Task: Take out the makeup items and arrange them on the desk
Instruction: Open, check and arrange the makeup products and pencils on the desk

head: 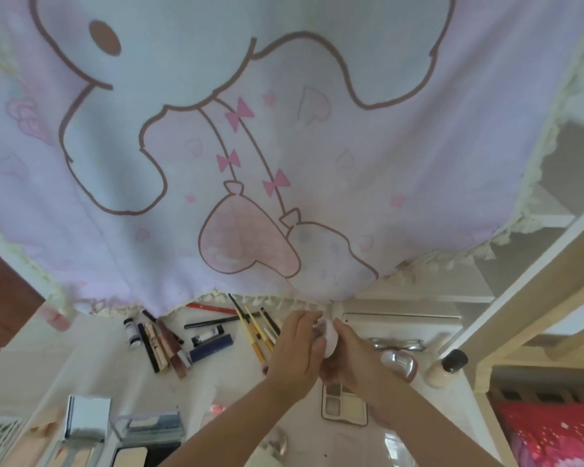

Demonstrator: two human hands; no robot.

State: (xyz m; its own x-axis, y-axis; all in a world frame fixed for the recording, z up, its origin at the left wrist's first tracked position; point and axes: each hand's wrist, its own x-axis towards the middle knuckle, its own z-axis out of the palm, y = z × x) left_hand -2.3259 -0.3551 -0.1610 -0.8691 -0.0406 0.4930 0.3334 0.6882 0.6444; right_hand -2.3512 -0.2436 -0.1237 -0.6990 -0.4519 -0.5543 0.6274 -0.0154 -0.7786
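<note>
Two open compacts [115, 436], one palette [344, 406], left hand [295, 352] and right hand [351, 357] fingers grasping white pouch [330, 335]
</note>
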